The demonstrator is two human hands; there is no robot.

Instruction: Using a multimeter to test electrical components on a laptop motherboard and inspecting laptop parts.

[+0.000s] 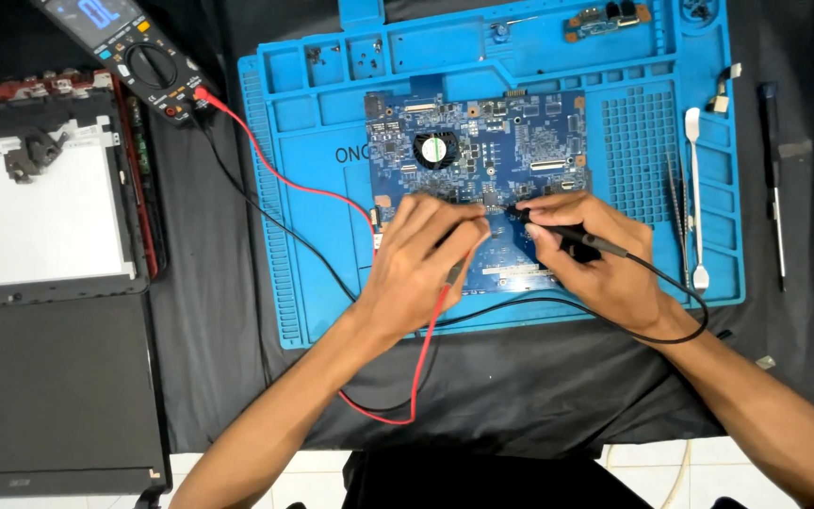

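Hands: I see my left hand curled shut around the red probe, and my right hand pinched shut on the black probe.
Probe tips: both meet between my hands, on the lower middle of the circuit board; exact contact points I cannot tell.
Circuit board: blue, lying flat under and just beyond my fingers, on the blue work mat.
Leads: red lead and black lead run away to the left of my left hand, up to the multimeter.
Right of right hand: tweezers and a white spudger on the mat; a screwdriver farther out on the tabletop.
Far left: opened laptop.
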